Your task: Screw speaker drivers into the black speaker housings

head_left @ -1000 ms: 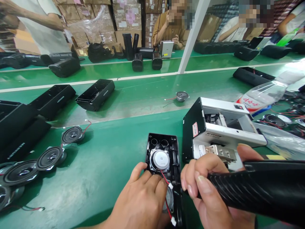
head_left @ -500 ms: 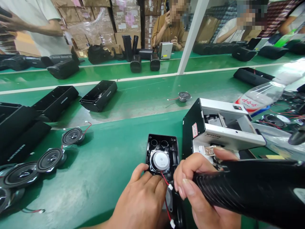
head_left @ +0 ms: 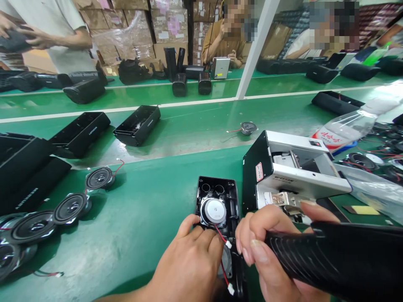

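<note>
In the lower middle lies an open black speaker housing, its inside facing up. A round speaker driver with a silver back sits in its far part, and red-and-black leads with white plugs trail from inside. My left hand grips the housing, its thumb at the left edge and its fingers curled over the inside; the fingertips are partly hidden. To the right, my right hand is closed around the ribbed front of a black electric screwdriver. The screwdriver's tip is hidden behind the fingers.
A white-and-black screw feeder stands close beyond my right hand. Several speaker drivers lie at left, below black housings. One driver lies mid-table. A plastic bottle is at right. Co-workers sit and stand across the table.
The view has shifted slightly, and my right hand with the screwdriver appears a little lower and farther right. My left hand keeps its hold on the housing.
</note>
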`<state>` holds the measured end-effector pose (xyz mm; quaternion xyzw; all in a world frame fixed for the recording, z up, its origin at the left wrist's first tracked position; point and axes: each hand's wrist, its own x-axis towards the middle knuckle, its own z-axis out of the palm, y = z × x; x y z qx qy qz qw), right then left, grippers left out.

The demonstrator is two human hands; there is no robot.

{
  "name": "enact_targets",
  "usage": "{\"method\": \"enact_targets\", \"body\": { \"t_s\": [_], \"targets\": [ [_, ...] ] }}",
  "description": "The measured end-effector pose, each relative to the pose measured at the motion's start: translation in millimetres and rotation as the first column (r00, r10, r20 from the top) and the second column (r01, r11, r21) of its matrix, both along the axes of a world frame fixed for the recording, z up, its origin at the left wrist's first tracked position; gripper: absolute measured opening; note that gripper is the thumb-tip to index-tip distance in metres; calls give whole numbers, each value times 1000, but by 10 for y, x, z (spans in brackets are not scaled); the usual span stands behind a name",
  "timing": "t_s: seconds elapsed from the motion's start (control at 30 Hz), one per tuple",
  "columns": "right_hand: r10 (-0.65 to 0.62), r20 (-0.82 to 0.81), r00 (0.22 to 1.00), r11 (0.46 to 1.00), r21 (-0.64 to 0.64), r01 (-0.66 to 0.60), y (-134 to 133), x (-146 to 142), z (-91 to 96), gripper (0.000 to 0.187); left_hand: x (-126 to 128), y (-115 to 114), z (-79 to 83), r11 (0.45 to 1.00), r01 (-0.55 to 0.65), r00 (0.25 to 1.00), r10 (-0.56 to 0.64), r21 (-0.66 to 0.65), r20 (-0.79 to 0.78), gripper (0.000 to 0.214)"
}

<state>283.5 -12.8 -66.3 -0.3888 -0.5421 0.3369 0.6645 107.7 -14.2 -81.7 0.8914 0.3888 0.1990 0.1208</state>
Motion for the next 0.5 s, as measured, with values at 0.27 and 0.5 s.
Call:
{"method": "enact_targets", "body": {
  "t_s": [0.27,0.5],
  "targets": [
    [-6,-22,1000,999,-34,5,-15,4,-97,13,40,16,32,1000,6,999,-4,28,-44,4],
    [57,-116,992,998,13,-56,26,37,-119,55,71,6,-13,991,-8,998,16,131,-60,10]
  ]
}}
